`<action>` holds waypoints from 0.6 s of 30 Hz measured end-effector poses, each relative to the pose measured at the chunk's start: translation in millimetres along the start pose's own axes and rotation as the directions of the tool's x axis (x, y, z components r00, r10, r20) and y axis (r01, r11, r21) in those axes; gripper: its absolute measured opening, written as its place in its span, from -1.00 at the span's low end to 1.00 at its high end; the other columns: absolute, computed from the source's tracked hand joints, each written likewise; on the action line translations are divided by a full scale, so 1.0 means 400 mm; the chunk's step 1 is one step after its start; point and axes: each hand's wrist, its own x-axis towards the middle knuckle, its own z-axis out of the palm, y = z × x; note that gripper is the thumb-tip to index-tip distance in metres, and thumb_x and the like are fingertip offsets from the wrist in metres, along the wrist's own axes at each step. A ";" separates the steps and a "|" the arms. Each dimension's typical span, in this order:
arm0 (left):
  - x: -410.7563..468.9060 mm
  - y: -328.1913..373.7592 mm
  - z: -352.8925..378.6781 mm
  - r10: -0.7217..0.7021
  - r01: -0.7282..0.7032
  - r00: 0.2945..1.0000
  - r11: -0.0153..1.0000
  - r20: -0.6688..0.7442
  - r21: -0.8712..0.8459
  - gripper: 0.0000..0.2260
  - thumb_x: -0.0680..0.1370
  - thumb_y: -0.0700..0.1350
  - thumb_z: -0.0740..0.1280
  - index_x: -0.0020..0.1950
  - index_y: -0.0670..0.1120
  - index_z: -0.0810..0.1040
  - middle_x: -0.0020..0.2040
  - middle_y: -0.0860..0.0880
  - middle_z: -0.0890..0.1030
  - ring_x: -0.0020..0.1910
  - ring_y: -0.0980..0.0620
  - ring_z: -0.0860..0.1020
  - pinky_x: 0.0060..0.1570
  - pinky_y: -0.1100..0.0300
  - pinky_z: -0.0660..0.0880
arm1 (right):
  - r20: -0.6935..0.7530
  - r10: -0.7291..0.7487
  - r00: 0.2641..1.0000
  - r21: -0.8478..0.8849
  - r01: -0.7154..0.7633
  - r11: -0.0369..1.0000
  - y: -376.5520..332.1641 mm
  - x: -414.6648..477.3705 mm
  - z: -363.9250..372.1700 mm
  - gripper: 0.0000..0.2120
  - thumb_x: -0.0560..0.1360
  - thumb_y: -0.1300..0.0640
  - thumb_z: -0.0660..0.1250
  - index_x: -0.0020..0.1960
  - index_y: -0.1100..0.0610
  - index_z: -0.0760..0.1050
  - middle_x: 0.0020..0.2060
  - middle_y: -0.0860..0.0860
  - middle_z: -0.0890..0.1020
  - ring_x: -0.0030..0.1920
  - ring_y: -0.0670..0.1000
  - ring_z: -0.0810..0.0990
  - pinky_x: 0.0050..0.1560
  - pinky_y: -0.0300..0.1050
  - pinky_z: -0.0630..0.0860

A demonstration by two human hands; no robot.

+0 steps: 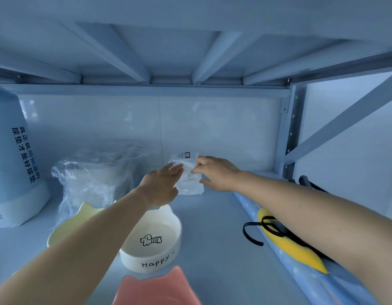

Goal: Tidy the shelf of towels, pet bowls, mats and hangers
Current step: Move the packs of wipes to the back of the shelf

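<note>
A small white towel pack [189, 182] with a printed label stands against the back wall of the shelf. My left hand [162, 186] lies flat against its left side with straight fingers. My right hand [214, 172] pinches its right edge between thumb and fingers. Nearer to me sit a white pet bowl marked "Happy" [153, 241], a yellow cat-ear bowl [67, 230] to its left, and a pink cat-ear bowl [155, 287] at the front. A rolled blue mat with a yellow patch [291, 249] lies along the right side, with black hangers [267, 227] on it, partly under my right forearm.
A tall blue-and-white pack with Chinese print [14, 164] stands at the left. Beside it sits a clear plastic bag of white items [91, 175]. The shelf floor [217, 234] is bare between the bowls and the mat. A metal upright and diagonal brace [291, 133] close the right side.
</note>
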 end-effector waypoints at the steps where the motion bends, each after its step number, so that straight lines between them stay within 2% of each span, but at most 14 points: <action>1: 0.005 -0.005 0.002 -0.022 0.024 0.999 0.998 0.034 -0.057 -0.47 0.60 -0.07 0.05 0.54 -0.03 -0.06 0.54 0.15 -0.15 0.51 0.14 -0.15 0.38 0.05 0.25 | 0.057 -0.003 0.998 -0.049 0.006 0.999 0.000 0.001 0.006 -0.60 0.55 0.11 0.24 0.37 0.03 0.34 0.26 0.01 0.34 0.21 0.07 0.39 0.02 -0.09 0.40; 4: 0.008 -0.018 0.012 -0.025 0.028 0.999 0.987 0.021 -0.157 -0.47 0.59 -0.13 0.10 0.54 -0.02 0.01 0.54 0.13 -0.13 0.51 0.13 -0.13 0.37 0.03 0.26 | 0.178 0.035 0.983 -0.160 -0.006 0.987 0.009 0.007 0.022 -0.50 0.54 0.13 0.21 0.45 0.00 0.20 0.34 0.03 0.22 0.25 0.11 0.33 -0.06 -0.08 0.39; 8: -0.008 -0.032 0.025 -0.076 0.055 0.994 0.969 -0.075 -0.241 -0.48 0.57 -0.09 0.17 0.51 0.08 0.12 0.55 0.08 -0.09 0.52 0.04 -0.01 0.32 0.02 0.33 | 0.151 0.050 0.987 -0.143 -0.028 0.989 0.013 0.018 0.026 -0.46 0.50 0.18 0.23 0.45 -0.02 0.23 0.34 0.05 0.19 0.27 0.11 0.29 -0.08 -0.08 0.41; 10: -0.009 -0.031 0.030 -0.072 0.059 0.997 0.956 -0.035 -0.286 -0.46 0.57 -0.08 0.18 0.52 0.07 0.09 0.55 0.05 -0.11 0.47 -0.05 0.17 0.28 0.05 0.36 | 0.113 0.043 0.993 -0.113 -0.030 0.993 0.012 0.024 0.028 -0.48 0.49 0.22 0.23 0.43 -0.02 0.26 0.40 0.05 0.14 0.34 0.10 0.24 0.02 -0.03 0.46; 12: 0.002 -0.025 0.034 -0.061 0.066 0.998 0.950 0.025 -0.305 -0.43 0.58 -0.07 0.17 0.54 0.05 0.01 0.55 0.04 -0.17 0.40 -0.11 0.32 0.22 0.06 0.40 | 0.132 0.031 0.991 -0.110 -0.016 0.994 0.017 0.031 0.035 -0.47 0.51 0.21 0.21 0.45 -0.02 0.21 0.49 0.01 0.02 0.44 0.07 0.13 0.17 -0.03 0.41; 15: 0.032 -0.017 0.034 -0.044 0.064 0.996 0.961 0.079 -0.270 -0.43 0.60 -0.04 0.13 0.54 0.04 -0.08 0.54 0.04 -0.23 0.41 -0.10 0.30 0.24 0.08 0.38 | 0.225 0.081 0.971 -0.146 -0.048 0.988 0.026 0.039 0.041 -0.42 0.53 0.19 0.17 0.50 -0.02 0.08 0.53 -0.05 -0.11 0.49 0.05 0.03 0.28 -0.04 0.35; 18: 0.060 -0.010 0.033 -0.039 0.064 0.992 0.975 0.123 -0.213 -0.46 0.61 -0.03 0.09 0.54 0.00 -0.05 0.53 0.06 -0.27 0.39 -0.07 0.33 0.25 0.12 0.35 | 0.269 0.148 0.952 -0.170 -0.105 0.980 0.033 0.045 0.041 -0.35 0.51 0.20 0.18 0.52 -0.04 0.01 0.52 -0.08 -0.17 0.49 0.05 0.02 0.27 -0.02 0.38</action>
